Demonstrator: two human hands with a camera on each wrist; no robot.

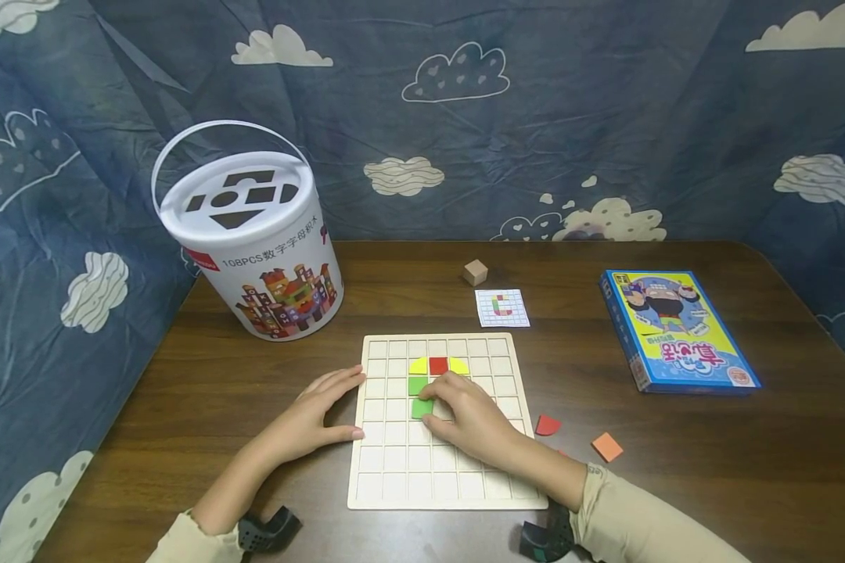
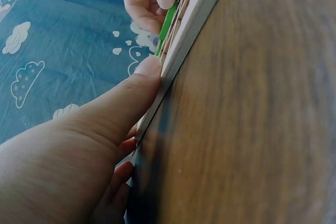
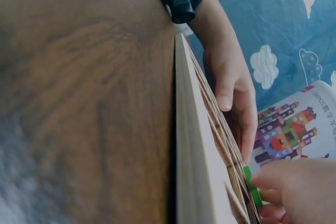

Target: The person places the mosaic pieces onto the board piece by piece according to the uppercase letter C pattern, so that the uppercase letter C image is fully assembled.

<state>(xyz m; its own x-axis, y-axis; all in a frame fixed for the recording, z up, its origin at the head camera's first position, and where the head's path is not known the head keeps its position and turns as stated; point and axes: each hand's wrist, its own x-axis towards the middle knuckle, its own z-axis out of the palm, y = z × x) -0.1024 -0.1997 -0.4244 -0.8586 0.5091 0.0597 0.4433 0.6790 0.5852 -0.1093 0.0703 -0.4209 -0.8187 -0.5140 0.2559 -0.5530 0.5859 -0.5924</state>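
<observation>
Pinching lower green sq. tile (image 1: 420, 410) btwn thumb & fingers of R hand (image 1: 468, 416); touching L edge of wooden grid board (image 1: 397, 485) w/ L hand (image 1: 308, 417), thumb spread from fingers.

Cream fabric covers the person's forearms, with a softly creased left sleeve (image 1: 195, 541) ending short of a bare left hand (image 1: 317, 410). The right sleeve (image 1: 651, 518), wrinkled and of the same pale cloth, shows a small grey marking at its cuff, short of an equally bare right hand (image 1: 473, 421). A black left wrist device (image 1: 271, 533) bears small dots and a blocky end; its black counterpart, the right wrist device (image 1: 545, 539), pairs a curved body with a squarish end.
</observation>
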